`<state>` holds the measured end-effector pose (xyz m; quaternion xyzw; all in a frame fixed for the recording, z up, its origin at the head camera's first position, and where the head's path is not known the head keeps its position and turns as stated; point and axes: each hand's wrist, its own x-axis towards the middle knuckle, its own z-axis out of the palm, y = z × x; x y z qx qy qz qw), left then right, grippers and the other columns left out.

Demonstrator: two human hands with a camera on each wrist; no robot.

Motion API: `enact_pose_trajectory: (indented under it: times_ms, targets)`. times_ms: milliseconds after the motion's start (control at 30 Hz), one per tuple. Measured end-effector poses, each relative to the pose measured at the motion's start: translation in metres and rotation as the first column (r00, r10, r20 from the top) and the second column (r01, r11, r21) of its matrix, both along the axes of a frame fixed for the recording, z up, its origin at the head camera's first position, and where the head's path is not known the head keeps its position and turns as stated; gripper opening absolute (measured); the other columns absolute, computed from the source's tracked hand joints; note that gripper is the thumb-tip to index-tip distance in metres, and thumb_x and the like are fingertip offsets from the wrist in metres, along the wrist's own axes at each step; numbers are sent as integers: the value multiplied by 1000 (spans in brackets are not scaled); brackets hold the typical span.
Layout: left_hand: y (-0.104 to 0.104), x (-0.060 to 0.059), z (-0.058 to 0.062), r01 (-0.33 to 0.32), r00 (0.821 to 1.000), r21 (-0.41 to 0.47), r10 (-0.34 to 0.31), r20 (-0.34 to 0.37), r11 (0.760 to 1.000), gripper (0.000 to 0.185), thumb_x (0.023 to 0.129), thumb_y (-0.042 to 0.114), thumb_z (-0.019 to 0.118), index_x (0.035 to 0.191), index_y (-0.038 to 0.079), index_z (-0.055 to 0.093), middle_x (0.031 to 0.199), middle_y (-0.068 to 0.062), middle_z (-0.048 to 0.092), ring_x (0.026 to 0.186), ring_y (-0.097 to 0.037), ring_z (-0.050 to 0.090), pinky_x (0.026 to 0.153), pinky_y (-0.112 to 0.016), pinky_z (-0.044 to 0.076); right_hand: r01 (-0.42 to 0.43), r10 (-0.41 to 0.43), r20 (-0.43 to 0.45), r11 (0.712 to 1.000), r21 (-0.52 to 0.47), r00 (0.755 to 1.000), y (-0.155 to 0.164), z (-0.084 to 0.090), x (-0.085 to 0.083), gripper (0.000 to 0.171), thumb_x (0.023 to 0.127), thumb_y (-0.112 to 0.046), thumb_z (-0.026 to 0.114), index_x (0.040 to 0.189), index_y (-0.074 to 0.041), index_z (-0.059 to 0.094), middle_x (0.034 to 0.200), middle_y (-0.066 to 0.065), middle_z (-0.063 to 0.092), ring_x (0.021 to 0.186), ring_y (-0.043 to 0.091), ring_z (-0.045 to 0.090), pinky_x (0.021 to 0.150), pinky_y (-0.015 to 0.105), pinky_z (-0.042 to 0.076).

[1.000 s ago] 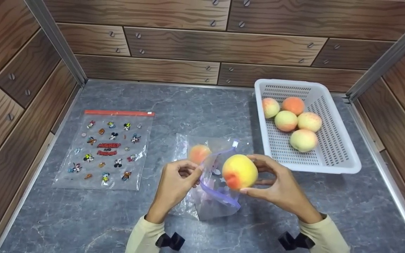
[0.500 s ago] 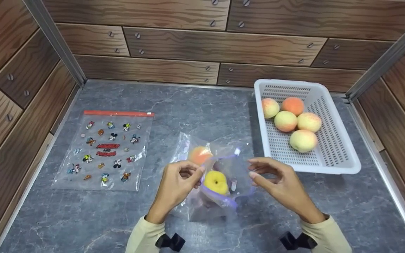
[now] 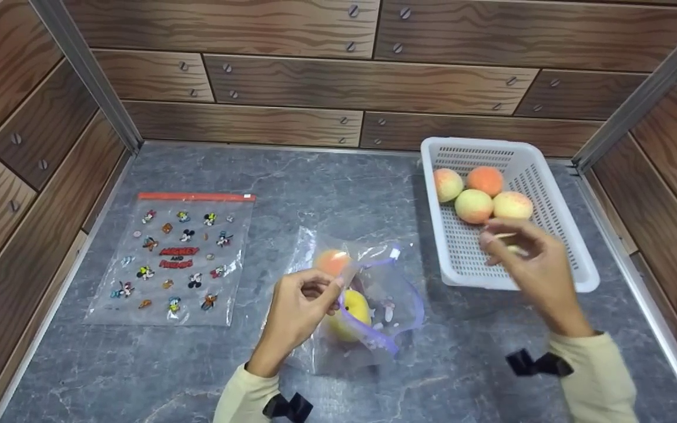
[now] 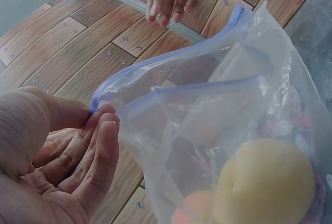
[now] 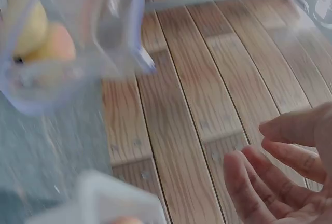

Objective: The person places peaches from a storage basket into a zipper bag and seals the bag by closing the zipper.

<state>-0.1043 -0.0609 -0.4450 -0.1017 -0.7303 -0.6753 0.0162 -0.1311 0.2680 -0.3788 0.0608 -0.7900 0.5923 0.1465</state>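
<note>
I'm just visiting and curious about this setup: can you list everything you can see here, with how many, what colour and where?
Open zip bag: one, clear with purple seal, centre of table.
Peaches in bag: two, a yellow one and an orange-pink one.
Basket: one, white, right rear of table.
Peaches in basket: four plainly visible, one more mostly behind the hand; yellow-orange.
Cartoon bag: one, clear with red seal, flat at left.
Table: grey marble.
Left hand: pinches the open bag's rim.
Right hand: empty, open grip over the basket.
</note>
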Motion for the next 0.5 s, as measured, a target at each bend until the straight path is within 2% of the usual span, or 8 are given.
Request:
enact_pose_trajectory:
  times_ms: [100, 167, 233, 267, 333, 433, 500]
  targets:
    - [1, -2, 2, -3, 1000, 3, 3, -3, 1000, 18, 94, 13, 73, 87, -4, 73, 73, -10, 72, 58, -20, 68, 58, -31, 61, 52, -52, 3, 999, 8, 999, 23, 1, -20, 20, 90, 7, 72, 109, 10, 68, 98, 8, 72, 75, 14, 69, 61, 25, 60]
    - [1, -2, 2, -5, 1000, 3, 5, -3, 1000, 18, 94, 13, 73, 88, -4, 73, 74, -11, 72, 59, -20, 68, 59, -31, 61, 85, -85, 4, 994, 67, 996, 38, -3, -33, 22, 90, 3, 73, 111, 9, 69, 100, 3, 72, 77, 11, 69, 61, 23, 60]
    - [1, -2, 2, -4, 1000, 9, 4, 2, 1000, 18, 94, 12, 73, 88, -5, 72, 75, -11, 72, 59, -20, 68, 59, -31, 61, 121, -126, 12, 974, 190, 992, 51, -9, -45, 27, 92, -5, 74, 115, 7, 68, 105, 5, 72, 82, 5, 67, 64, 18, 58]
    - [1, -1, 1, -5, 1000, 11, 5, 6, 1000, 18, 94, 12, 73, 88, -5, 73, 74, -11, 72, 59, -19, 68, 59, -31, 61, 135, -144, 14, 953, 270, 989, 57, -12, -50, 29, 93, -8, 74, 117, 6, 68, 108, 8, 72, 85, 8, 68, 66, 16, 57]
    - [1, -1, 0, -5, 1000, 21, 4, 9, 1000, 18, 94, 12, 73, 87, -5, 73, 74, -11, 72, 58, -19, 68, 59, -31, 61, 153, -176, 17, 897, 415, 984, 66, -18, -58, 36, 93, -12, 74, 122, 7, 66, 114, 18, 70, 92, 18, 69, 73, 21, 55]
    - [1, 0, -1, -8, 1000, 35, 7, 12, 999, 18, 93, 12, 74, 86, -5, 73, 73, -11, 72, 58, -18, 67, 58, -32, 61, 133, -192, 36, 790, 599, 981, 76, -27, -67, 45, 92, -14, 73, 130, 8, 61, 123, 31, 64, 103, 41, 65, 82, 42, 53]
    - [2, 0, 0, -8, 1000, 39, 8, 12, 999, 18, 93, 12, 74, 86, -5, 73, 73, -11, 72, 57, -17, 67, 58, -31, 61, 82, -180, 77, 737, 671, 981, 81, -33, -72, 51, 92, -12, 72, 134, 11, 55, 128, 37, 58, 111, 54, 57, 86, 62, 48]
